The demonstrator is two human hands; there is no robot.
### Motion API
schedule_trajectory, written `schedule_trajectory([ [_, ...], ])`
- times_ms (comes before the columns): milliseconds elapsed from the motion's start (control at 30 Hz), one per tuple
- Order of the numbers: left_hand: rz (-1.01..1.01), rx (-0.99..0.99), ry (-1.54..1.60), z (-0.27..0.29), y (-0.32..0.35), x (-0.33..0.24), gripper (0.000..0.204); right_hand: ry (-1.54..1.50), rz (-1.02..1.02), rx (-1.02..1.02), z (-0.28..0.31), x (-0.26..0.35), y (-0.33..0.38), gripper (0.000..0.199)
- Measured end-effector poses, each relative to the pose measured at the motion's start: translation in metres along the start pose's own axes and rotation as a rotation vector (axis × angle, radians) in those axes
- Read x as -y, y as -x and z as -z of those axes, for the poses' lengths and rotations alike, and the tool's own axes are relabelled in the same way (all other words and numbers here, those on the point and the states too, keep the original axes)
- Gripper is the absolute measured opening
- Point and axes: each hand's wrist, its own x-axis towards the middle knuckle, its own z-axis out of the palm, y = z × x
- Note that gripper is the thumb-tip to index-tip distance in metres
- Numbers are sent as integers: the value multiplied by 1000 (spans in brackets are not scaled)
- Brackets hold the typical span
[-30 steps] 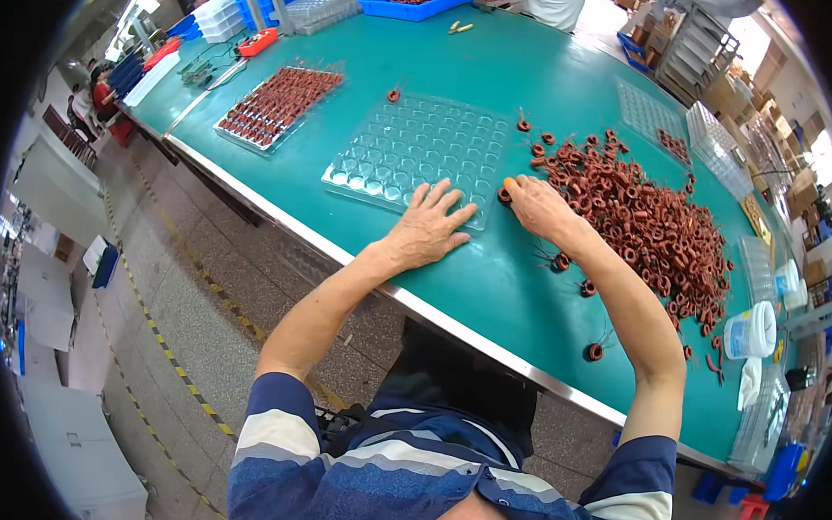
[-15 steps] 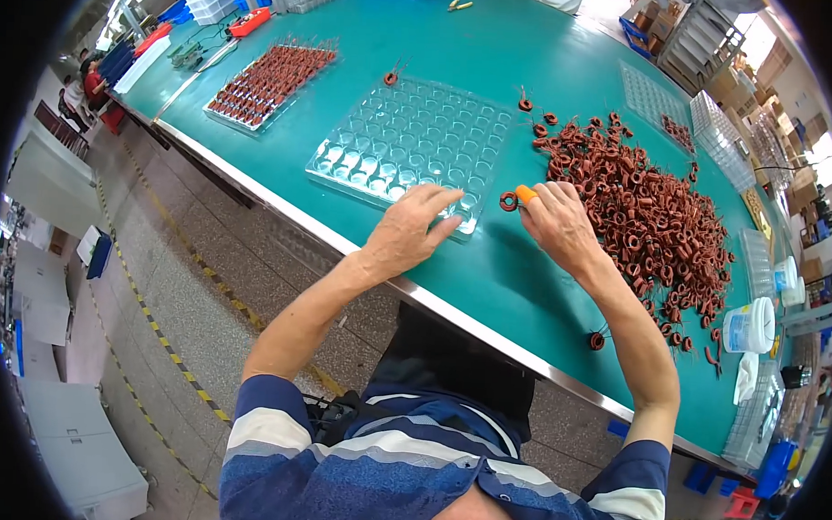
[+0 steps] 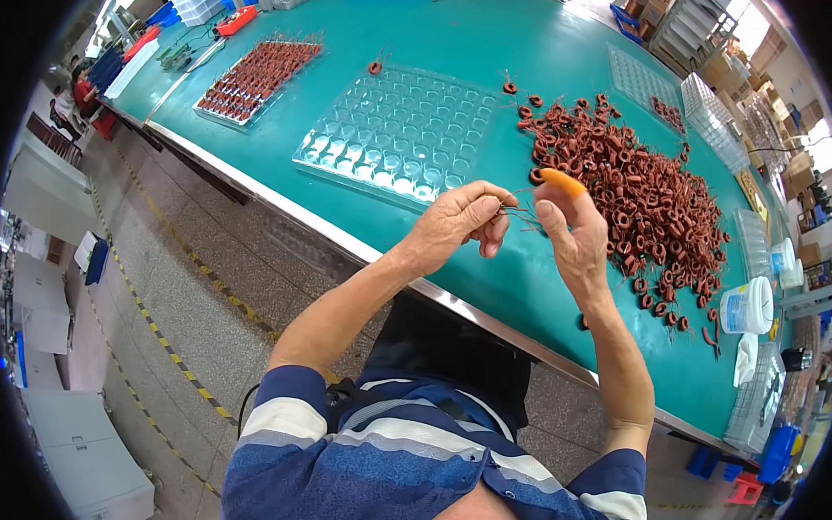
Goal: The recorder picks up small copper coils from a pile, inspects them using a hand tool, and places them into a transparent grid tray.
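Observation:
My left hand [image 3: 452,223] is closed in a pinch on a reddish-brown wound ring coil, mostly hidden by the fingers. Thin wire leads [image 3: 520,211] stick out of that grip toward my right hand [image 3: 573,233]. The right hand is open, thumb and fingers apart around the ends of the leads, with an orange finger cot [image 3: 562,182] on one finger. Just beyond the left hand lies a clear plastic tray [image 3: 398,122] of round pockets, a single coil [image 3: 375,68] at its far edge. A big heap of similar coils [image 3: 643,199] spreads beyond my right hand.
A second tray packed with coils [image 3: 262,76] lies at far left. On the right are another clear tray [image 3: 642,80], stacked clear trays [image 3: 714,119], a white tub [image 3: 746,306] and red-handled pliers [image 3: 710,336]. The green table's metal edge [image 3: 474,310] runs close to me.
My right hand has carried a coil from beside the heap to my left hand, which now grips it. The left hand has left the tray's near corner, and the right fingers have opened.

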Motion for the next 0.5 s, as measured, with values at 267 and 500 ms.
schedule_trajectory([
  [267,-6,-164,-46,-12,-5,9,26,639,748,-134,-8,4,4,15],
  [500,-81,-288,-116,-24,-7,13,20,515,421,-170,-12,8,6,12],
])
